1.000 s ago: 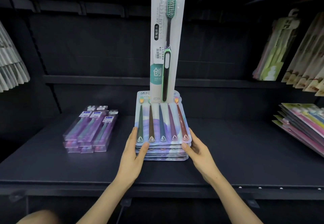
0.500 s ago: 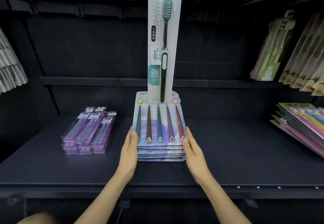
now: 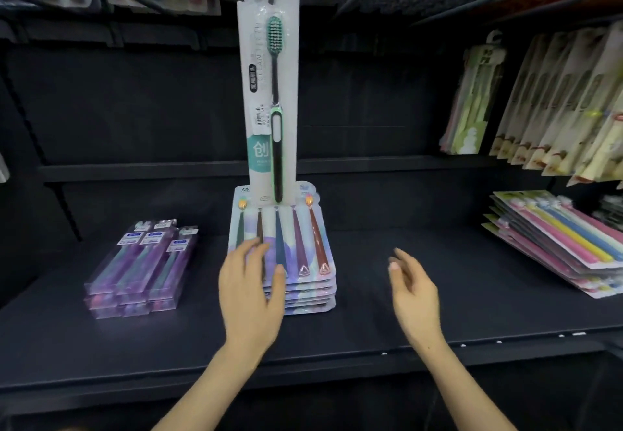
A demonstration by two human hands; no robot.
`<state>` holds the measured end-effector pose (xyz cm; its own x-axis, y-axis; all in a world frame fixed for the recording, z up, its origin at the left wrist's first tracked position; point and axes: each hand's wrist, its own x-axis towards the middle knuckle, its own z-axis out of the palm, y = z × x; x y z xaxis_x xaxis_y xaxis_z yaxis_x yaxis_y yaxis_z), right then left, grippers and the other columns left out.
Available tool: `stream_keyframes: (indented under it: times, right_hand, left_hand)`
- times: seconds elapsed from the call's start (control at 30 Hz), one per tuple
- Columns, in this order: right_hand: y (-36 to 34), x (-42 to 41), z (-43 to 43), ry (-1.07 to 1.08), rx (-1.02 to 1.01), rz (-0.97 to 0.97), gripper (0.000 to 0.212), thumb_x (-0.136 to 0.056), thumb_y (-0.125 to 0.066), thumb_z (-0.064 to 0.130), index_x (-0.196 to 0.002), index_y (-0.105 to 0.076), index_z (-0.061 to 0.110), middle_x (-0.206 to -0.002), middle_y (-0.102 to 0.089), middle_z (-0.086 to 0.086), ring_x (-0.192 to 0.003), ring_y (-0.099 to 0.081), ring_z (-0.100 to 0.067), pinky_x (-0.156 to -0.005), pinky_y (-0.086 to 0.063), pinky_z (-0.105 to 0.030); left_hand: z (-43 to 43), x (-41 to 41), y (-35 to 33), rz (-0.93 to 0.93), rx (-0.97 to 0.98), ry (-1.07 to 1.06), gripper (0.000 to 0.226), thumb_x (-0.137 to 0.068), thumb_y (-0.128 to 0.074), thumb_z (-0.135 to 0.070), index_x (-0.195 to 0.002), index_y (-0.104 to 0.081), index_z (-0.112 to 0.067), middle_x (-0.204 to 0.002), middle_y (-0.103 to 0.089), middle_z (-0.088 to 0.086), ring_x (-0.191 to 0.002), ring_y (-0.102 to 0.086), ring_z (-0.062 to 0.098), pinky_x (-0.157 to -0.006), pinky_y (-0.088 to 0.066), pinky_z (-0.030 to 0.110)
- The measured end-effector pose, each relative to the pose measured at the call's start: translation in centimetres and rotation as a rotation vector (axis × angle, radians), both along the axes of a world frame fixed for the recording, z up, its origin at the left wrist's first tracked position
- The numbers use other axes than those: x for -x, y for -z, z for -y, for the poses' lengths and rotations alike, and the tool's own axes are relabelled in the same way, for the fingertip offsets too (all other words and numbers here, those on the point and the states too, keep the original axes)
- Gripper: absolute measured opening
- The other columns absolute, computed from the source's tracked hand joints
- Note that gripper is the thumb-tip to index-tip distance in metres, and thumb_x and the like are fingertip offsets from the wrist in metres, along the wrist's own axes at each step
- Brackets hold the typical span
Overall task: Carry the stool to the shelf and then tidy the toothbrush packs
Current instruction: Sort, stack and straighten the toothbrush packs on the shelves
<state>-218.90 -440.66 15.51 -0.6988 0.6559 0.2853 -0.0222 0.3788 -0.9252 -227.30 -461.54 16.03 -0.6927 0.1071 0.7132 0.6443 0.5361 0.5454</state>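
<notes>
A stack of several flat multi-brush toothbrush packs [image 3: 303, 252] lies in the middle of the black shelf [image 3: 387, 312]. My left hand [image 3: 251, 289] hovers over the stack's front left part, fingers spread and relaxed, holding nothing. My right hand [image 3: 413, 292] is off to the right of the stack, apart from it, with loosely curled fingers and nothing in it. A single green toothbrush pack [image 3: 269, 93] hangs from a hook right above the stack. No stool is in view.
Clear boxes of purple toothbrushes [image 3: 141, 265] are piled on the shelf's left. A slanted stack of pink, yellow and blue brush packs [image 3: 556, 242] lies at the right. More packs hang at upper right [image 3: 556, 107] and along the top.
Both hands have come off the sides of the middle stack. The left hand rose over its front left corner; the right hand moved away to the right. The view has shifted slightly.
</notes>
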Motion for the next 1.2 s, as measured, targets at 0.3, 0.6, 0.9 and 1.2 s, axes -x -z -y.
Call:
stream_keyframes:
  times: [0.3, 0.6, 0.9, 1.2]
  right_hand:
    - [-2.8, -7.2, -15.8, 0.663, -0.495, 0.163, 0.03, -0.094, -0.055, 0.027, -0.118, -0.063, 0.012, -0.107, -0.069, -0.003, -0.1, -0.064, -0.025, -0.076, -0.045, -0.033]
    - [-2.9, -9.5, -33.9, 0.746, -0.637, 0.7, 0.059, -0.093, -0.051, 0.045, -0.137, -0.046, 0.005, -0.131, -0.054, -0.016, -0.122, -0.047, -0.033, -0.1, -0.037, -0.041]
    - [-5.2, -8.5, -42.7, 0.175, -0.111, 0.675, 0.074, -0.086, -0.062, 0.05, -0.146, -0.032, 0.016, -0.13, -0.056, -0.001, -0.109, -0.058, -0.018, -0.095, -0.046, -0.032]
    - [-3.5, -8.7, -44.3, 0.065, -0.16, 0.595, 0.046, -0.08, -0.064, 0.052, -0.117, -0.045, 0.031, -0.112, -0.058, 0.012, -0.105, -0.058, -0.016, -0.092, -0.047, -0.036]
  left_hand:
    - [-20.4, -3.1, -2.1, 0.178, 0.159, 0.526, 0.038, -0.096, -0.042, -0.036, -0.125, -0.056, -0.016, -0.124, -0.053, -0.006, -0.116, -0.047, 0.012, -0.098, -0.027, 0.014]
    - [-37.6, -4.6, -1.2, 0.728, 0.067, 0.756, 0.044, -0.099, -0.044, -0.033, -0.139, -0.042, -0.017, -0.13, -0.05, -0.002, -0.112, -0.05, 0.007, -0.094, -0.04, 0.019]
    - [-48.4, -6.9, -0.8, 1.068, -0.167, 0.832, 0.053, -0.098, -0.043, -0.043, -0.145, -0.031, -0.021, -0.12, -0.055, -0.013, -0.107, -0.054, 0.005, -0.081, -0.045, 0.017]
    - [-53.5, -8.9, -1.5, 1.271, -0.609, 0.612, 0.059, -0.095, -0.053, -0.031, -0.145, -0.024, -0.02, -0.096, -0.052, -0.011, -0.088, -0.056, 0.011, -0.079, -0.049, 0.029]
